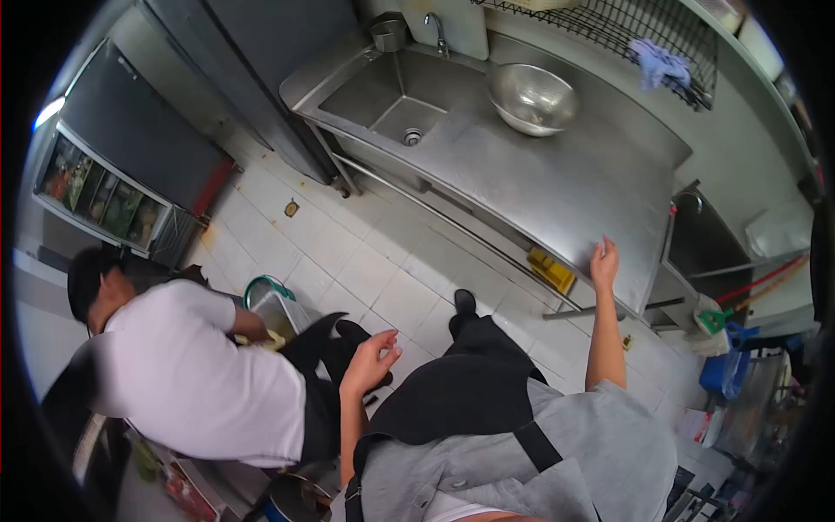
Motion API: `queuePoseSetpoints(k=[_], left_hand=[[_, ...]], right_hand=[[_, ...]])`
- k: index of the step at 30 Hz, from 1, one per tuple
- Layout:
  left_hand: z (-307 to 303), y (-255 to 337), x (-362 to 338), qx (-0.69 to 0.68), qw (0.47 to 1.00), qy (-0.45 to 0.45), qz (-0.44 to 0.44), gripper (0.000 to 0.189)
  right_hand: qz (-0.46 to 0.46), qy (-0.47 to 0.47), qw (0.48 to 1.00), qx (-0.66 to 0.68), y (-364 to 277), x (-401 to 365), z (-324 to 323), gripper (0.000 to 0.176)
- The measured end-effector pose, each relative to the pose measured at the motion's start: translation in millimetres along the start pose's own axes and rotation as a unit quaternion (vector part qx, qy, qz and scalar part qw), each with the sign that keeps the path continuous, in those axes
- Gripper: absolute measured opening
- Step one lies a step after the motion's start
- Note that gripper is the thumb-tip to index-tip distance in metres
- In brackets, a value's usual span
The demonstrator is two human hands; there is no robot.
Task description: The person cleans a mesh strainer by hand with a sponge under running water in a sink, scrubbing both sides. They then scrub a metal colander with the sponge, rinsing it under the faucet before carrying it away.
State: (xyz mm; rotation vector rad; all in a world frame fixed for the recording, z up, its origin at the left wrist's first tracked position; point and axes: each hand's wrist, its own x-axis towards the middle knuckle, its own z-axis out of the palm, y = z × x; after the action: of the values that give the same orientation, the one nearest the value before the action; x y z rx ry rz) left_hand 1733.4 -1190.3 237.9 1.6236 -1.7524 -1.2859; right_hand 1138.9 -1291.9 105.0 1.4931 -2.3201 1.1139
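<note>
The steel counter point(565, 200) is the reference for all positions below and is the item nearest the right hand. The steel bowl point(532, 100) stands on the counter, mouth upward, toward the rear edge and just beside the sink basin point(422, 113); this placement probably serves access to the faucet point(436, 35) and leaves the front of the work surface free. A metal pot point(389, 36) sits at the rear corner of the counter's basin end, presumably parked clear of the basin. Above the counter's rear edge, a cloth point(659, 63) hangs over the wire rack point(600, 30), likely for airing. A yellow object point(551, 270) is under the counter; its type cannot be determined. The right hand point(603, 264) is at the counter's front edge, toward the end away from the basin. Its forearm is extended forward, with the fingers slightly bent and no item visible in them; whether the fingertips contact the edge cannot be confirmed. The left hand point(370, 361) is in front of the counter and well apart from it, elbow bent, wrist raised, fingers loosely curled and gripping nothing visible. On the floor, forward of the counter's basin end and well apart from it, a co-worker point(209, 374) bends with one hand at a green-rimmed bucket point(250, 291), a low posture that apparently suits the container's floor position.
</note>
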Motion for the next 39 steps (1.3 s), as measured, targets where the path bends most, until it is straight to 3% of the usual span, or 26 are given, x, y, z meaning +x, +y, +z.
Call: queuePoseSetpoints(k=[3, 5, 7, 9, 12, 15, 16, 17, 20, 21, 24, 28, 29, 31, 33, 35, 36, 37, 38, 39], left_hand=[[-18.4, -5.1, 38.2, 0.023, 0.998, 0.008, -0.061, 0.044], [-32.6, -5.8, 70.1, 0.077, 0.994, 0.009, -0.071, 0.045], [-48.2, 11.8, 102.8, 0.066, 0.992, -0.017, -0.107, 0.045], [-60.0, 20.5, 137.6, 0.048, 0.993, -0.026, -0.106, 0.046], [-69.1, 34.0, 200.4, 0.027, 0.994, -0.072, -0.079, 0.047], [-81.4, 53.3, 273.6, 0.036, 0.993, -0.114, -0.009, 0.047], [-85.9, 58.9, 298.8, 0.04, 0.991, -0.124, 0.015, 0.047], [-89.2, 61.3, 320.3, 0.043, 0.989, -0.135, 0.038, 0.046], [-91.0, 61.1, 388.2, -0.163, 0.97, -0.172, 0.057, 0.049], [-94.9, 66.8, 409.5, -0.226, 0.955, -0.185, 0.045, 0.052], [-117.2, 79.2, 473.4, -0.347, 0.909, -0.229, 0.005, 0.065], [-146.6, 82.9, 562.5, -0.517, 0.825, -0.202, -0.107, 0.058], [-156.1, 75.1, 579.7, -0.518, 0.826, -0.179, -0.132, 0.056], [-175.8, 58.5, 615.9, -0.514, 0.828, -0.139, -0.176, 0.054], [-195.7, 31.5, 642.1, -0.505, 0.825, -0.16, -0.198, 0.054], [-212.1, 22.1, 661.0, -0.478, 0.834, -0.174, -0.214, 0.054], [-220.3, 21.9, 670.8, -0.46, 0.843, -0.172, -0.217, 0.054], [-227.2, 20.5, 678.8, -0.444, 0.853, -0.164, -0.219, 0.053], [-227.3, 16.5, 684.5, -0.45, 0.855, -0.142, -0.215, 0.055], [-229.4, 12.0, 687.2, -0.451, 0.852, -0.141, -0.225, 0.055]], right_hand=[[0.004, 0.018, 0.996, -0.083, 7.1, 53.0, 54.0, 0.045], [0.165, -0.026, 0.978, 0.123, -0.9, 104.0, 79.8, 0.053], [0.314, -0.058, 0.889, 0.327, -39.9, 144.9, 93.6, 0.061], [0.437, -0.067, 0.735, 0.515, -97.6, 194.0, 96.5, 0.069], [0.512, -0.111, 0.642, 0.56, -124.1, 247.6, 153.8, 0.066], [0.466, -0.228, 0.596, 0.613, -128.1, 274.9, 212.2, 0.053], [0.448, -0.195, 0.609, 0.625, -128.2, 278.0, 233.1, 0.038], [0.46, -0.177, 0.616, 0.614, -138.0, 277.4, 244.2, 0.037], [0.474, -0.114, 0.631, 0.604, -182.0, 255.3, 275.9, 0.034], [0.438, -0.136, 0.659, 0.596, -198.0, 247.0, 280.2, 0.035], [0.461, -0.14, 0.663, 0.574, -288.6, 234.3, 278.7, 0.036], [0.425, -0.274, 0.664, 0.551, -341.2, 214.9, 328.6, 0.046], [0.428, -0.291, 0.657, 0.548, -375.8, 215.4, 321.0, 0.052], [0.402, -0.339, 0.652, 0.546, -415.9, 226.4, 312.5, 0.048], [0.267, -0.413, 0.757, 0.43, -388.4, 235.4, 320.2, 0.056], [0.27, -0.308, 0.869, 0.278, -341.4, 236.0, 312.6, 0.061], [0.148, -0.152, 0.975, 0.065, -278.3, 219.5, 327.7, 0.063], [0.275, -0.053, 0.956, 0.086, -267.0, 222.3, 313.0, 0.062], [0.26, -0.008, 0.959, -0.11, -221.1, 211.4, 310.1, 0.062], [0.23, 0.036, 0.924, -0.302, -184.2, 199.7, 313.7, 0.062]])
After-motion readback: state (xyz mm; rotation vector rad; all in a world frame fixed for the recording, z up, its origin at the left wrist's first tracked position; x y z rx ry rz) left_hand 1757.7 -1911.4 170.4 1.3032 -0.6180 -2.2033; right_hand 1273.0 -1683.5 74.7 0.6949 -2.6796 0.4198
